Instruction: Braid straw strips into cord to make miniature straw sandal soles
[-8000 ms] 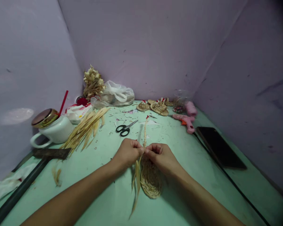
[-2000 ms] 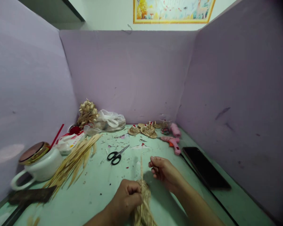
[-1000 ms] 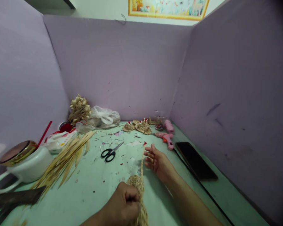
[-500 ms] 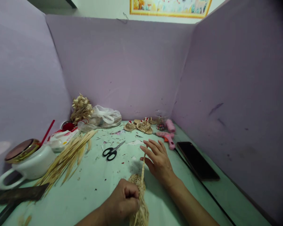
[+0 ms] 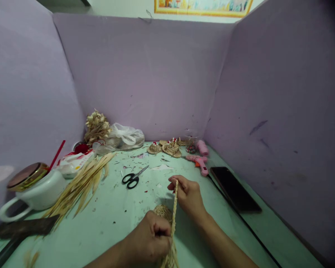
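A thin straw braid (image 5: 175, 210) stretches between my two hands near the front of the table. My left hand (image 5: 155, 235) is closed in a fist on its lower part, above a coiled woven straw piece (image 5: 163, 211) that the fist partly covers. Farther up, my right hand (image 5: 187, 192) has its fingers curled round the braid's upper end. Loose straw strands show below the left fist. Black-handled scissors (image 5: 133, 179) lie open-side away, to the left of my right hand.
At left are dried straw strips (image 5: 85, 178), a white mug (image 5: 41, 191) and a hammer-like tool (image 5: 26, 227). A pink glue gun (image 5: 200, 162) and a phone (image 5: 234, 189) lie at right. Small straw hats (image 5: 170, 148) sit at the back, near a plastic bag (image 5: 125, 136).
My right hand, fingers spread before, has curled round the upper end of the braid. The braid now stands out straighter, and my left fist has shifted slightly right.
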The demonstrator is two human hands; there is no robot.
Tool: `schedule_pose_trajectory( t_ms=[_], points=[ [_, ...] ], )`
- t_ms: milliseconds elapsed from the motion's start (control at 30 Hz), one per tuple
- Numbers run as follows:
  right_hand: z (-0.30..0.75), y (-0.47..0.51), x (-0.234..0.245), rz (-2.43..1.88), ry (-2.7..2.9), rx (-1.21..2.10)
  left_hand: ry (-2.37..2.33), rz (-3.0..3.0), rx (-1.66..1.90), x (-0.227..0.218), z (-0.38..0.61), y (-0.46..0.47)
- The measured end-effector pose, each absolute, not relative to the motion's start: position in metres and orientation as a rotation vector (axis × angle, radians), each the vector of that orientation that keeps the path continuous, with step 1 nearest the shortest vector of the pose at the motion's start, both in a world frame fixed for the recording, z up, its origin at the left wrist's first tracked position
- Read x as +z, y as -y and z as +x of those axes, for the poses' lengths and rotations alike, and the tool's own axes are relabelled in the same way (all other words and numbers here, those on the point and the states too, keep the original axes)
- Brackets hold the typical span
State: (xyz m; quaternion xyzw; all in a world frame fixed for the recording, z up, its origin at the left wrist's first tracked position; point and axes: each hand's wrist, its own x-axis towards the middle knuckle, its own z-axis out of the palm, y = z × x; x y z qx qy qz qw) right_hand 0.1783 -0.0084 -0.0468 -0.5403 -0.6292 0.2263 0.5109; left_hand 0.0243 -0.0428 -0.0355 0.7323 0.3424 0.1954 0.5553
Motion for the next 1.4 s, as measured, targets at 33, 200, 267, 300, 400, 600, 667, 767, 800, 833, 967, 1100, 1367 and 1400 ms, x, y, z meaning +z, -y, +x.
schedule_pose_trajectory(
  t_ms=[33, 200, 267, 300, 400, 600, 667, 767, 800, 833, 967, 1100, 1367, 1400],
  points=[
    [0.177, 0.008, -0.045, -1.310, 1.487, 0.594, -0.800, 1.742, 0.460, -0.035, 0.025, 0.042],
    [0.180, 0.002, -0.048, -1.315, 1.423, 0.732, -0.805, 1.592, 0.541, -0.043, 0.023, 0.041],
    [0.182, -0.002, -0.052, -1.279, 1.438, 0.762, -0.828, 1.466, 0.594, -0.048, 0.021, 0.041],
    [0.183, -0.004, -0.054, -1.256, 1.446, 0.776, -0.831, 1.408, 0.616, -0.050, 0.020, 0.040],
    [0.184, -0.007, -0.061, -1.234, 1.458, 0.794, -0.828, 1.285, 0.653, -0.054, 0.019, 0.039],
    [0.186, -0.006, -0.058, -1.419, 1.438, 0.663, -0.835, 1.312, 0.649, -0.053, 0.021, 0.040],
    [0.186, -0.002, -0.055, -1.436, 1.468, 0.616, -0.836, 1.361, 0.634, -0.049, 0.021, 0.041],
    [0.182, 0.003, -0.052, -1.452, 1.463, 0.519, -0.809, 1.471, 0.570, -0.043, 0.021, 0.042],
    [0.180, 0.005, -0.052, -1.455, 1.441, 0.497, -0.789, 1.510, 0.538, -0.040, 0.021, 0.042],
    [0.178, 0.006, -0.052, -1.453, 1.414, 0.488, -0.766, 1.545, 0.505, -0.038, 0.022, 0.042],
    [0.171, 0.006, -0.056, -1.405, 1.283, 0.584, -0.740, 1.636, 0.424, -0.036, 0.023, 0.044],
    [0.171, 0.004, -0.056, -1.341, 1.250, 0.696, -0.784, 1.607, 0.487, -0.043, 0.023, 0.047],
    [0.166, 0.005, -0.062, -1.271, 1.407, 0.758, -0.929, 1.295, 0.682, -0.048, 0.025, 0.048],
    [0.164, 0.006, -0.063, -1.262, 1.418, 0.773, -0.930, 1.289, 0.682, -0.047, 0.026, 0.048]
  ],
)
